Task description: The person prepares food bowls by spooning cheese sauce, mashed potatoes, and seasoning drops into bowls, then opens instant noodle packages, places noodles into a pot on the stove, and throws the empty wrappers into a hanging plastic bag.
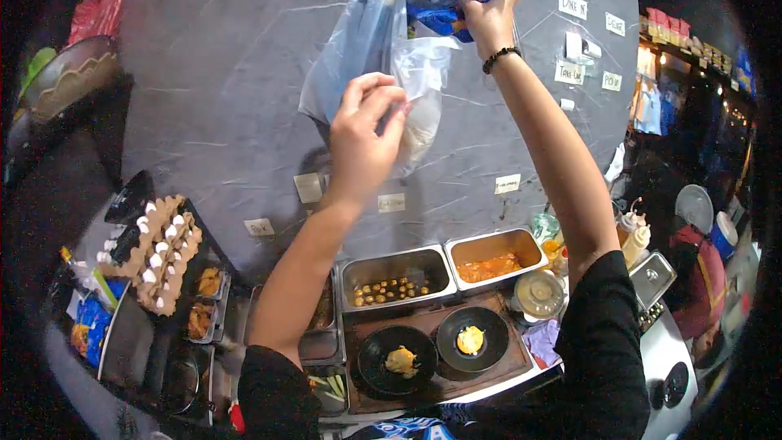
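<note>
High against the grey wall, my right hand [491, 20] is closed around a crumpled blue plastic packet [440, 15]. A translucent plastic bag [358, 53] hangs beside and below that packet; its top runs out of the frame. My left hand [368, 130] is raised in front of the bag's lower part, fingers loosely bent and apart, with nothing visible in it. Whether its fingertips touch the bag cannot be made out. Under my arms, one black pan [375, 371] holds a browned egg [401, 361], and a second pan [497, 350] holds a yellow egg [470, 341].
Behind the pans stand a steel tray of small round pieces [391, 292] and a tray of orange sauce [489, 267]. Egg cartons [167, 253] are at left. Sauce bottles [637, 243] stand at right, near a person in a dark red top [696, 285]. Paper labels [573, 5] dot the wall.
</note>
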Tool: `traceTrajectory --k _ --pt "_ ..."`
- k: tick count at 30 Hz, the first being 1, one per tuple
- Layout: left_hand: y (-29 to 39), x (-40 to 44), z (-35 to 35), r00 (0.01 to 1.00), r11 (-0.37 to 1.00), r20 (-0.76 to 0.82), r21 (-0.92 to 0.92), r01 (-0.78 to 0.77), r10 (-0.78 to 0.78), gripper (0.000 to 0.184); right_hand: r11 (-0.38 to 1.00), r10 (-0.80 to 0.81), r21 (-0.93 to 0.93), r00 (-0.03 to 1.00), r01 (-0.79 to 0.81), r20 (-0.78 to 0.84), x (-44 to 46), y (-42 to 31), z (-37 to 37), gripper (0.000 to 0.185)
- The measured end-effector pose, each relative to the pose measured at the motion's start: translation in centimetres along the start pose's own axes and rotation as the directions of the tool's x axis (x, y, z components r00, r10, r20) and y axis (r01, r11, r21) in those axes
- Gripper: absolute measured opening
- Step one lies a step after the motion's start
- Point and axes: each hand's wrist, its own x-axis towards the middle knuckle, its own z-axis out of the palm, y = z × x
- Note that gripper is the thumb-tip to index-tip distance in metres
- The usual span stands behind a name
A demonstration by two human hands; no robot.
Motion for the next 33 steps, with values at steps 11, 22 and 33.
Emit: traceTrajectory --k 11,22,33 --pt "0.3 -0.1 4.2 0.972 0.971 0.001 -0.021 -0.236 0.237 0.012 0.884 0.104 0.397 0.933 -0.246 0.345 1.2 -0.1 -0.2 0.011" --pt "1.4 1.3 3.5 0.999 0.965 0.014 -0.261 -0.036 0.041 0.011 0.991 0.002 0.122 0.898 -0.062 0.439 0.8 0.4 3.0 0.033" --pt "-0.1 0.1 1.8 0.999 0.985 0.002 -0.166 0.046 -0.046 0.008 0.800 0.123 -0.520 0.766 0.300 0.630 1.8 0.7 5.1 0.020"
